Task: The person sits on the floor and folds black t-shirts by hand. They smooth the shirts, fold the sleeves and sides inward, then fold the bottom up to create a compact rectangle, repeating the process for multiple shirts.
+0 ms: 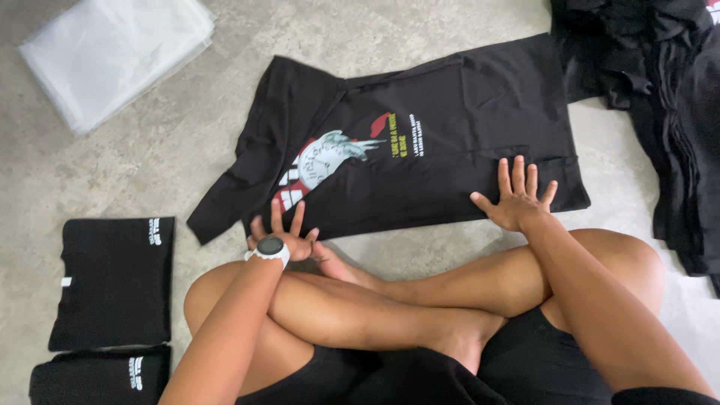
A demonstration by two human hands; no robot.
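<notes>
Head view only. I see the black T-shirt (420, 142) spread print-up on the concrete floor (150, 165), just ahead of my crossed legs. One sleeve side is already folded over.

Right hand (516, 199): flat, fingers splayed, palm pressing the shirt's near hem corner. Nothing gripped. Left hand (285, 238): fingers loose and open, at the shirt's near edge by the print, nothing pinched that I can see. White watch (271, 249) sits on that wrist.

Left of the left hand: two folded black shirts (112, 281). Further out ahead-left: stack of clear plastic bags (116, 56). Right of the right hand: pile of unfolded black clothes (675, 112), very close to the spread shirt.

Risks as I judge them:
- Left hand has no real hold; fabric could slip, leaving a skewed fold.
- The loose sleeve ahead of the left hand is bunched and may crease in.
- The pile could snag the far corner.
- Floor grit on the fabric.
</notes>
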